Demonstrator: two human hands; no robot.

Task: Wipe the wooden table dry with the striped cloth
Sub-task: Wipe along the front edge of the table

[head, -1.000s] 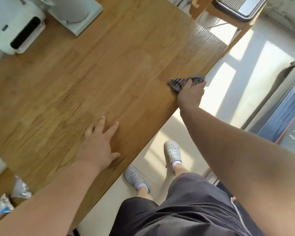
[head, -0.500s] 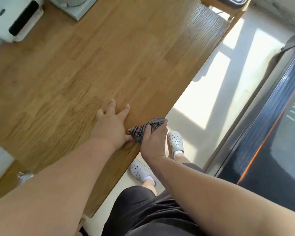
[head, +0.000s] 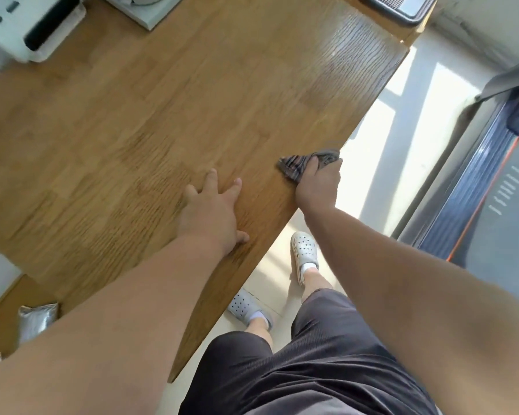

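Observation:
The wooden table fills the upper left of the view, its long near edge running diagonally. A bunched grey striped cloth lies on that edge. My right hand grips the cloth and presses it on the wood right at the edge. My left hand rests flat on the table a little to the left of the cloth, fingers spread, holding nothing.
A white appliance and a white base stand at the table's far side. A silver foil packet lies at the lower left. Beyond the edge are a sunlit floor, my feet in grey clogs, and a dark treadmill on the right.
My right hand has slid the cloth along the table edge away from my left hand, after first sweeping it toward that hand. The left hand stays flat on the wood.

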